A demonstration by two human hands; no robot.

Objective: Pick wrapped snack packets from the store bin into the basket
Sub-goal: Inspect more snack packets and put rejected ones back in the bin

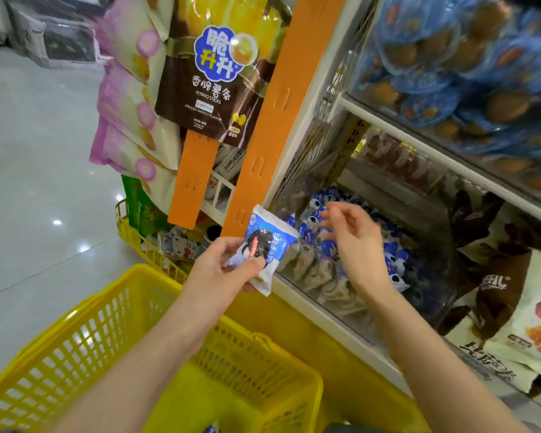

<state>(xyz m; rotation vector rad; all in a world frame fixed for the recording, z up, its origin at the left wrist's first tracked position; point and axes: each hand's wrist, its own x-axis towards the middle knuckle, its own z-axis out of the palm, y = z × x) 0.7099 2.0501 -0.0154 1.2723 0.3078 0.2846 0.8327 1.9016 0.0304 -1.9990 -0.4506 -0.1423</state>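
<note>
Your left hand [222,267] pinches a packet [267,245], white and blue with a dark picture and crimped ends. Your thumb hides part of its lower face. You hold it in the air above the yellow basket [75,348], just beside the bin [341,295]. Your right hand [353,239] hangs over the bin, fingers loose and empty. The heap of packets [394,254] inside is blurred behind the clear front.
</note>
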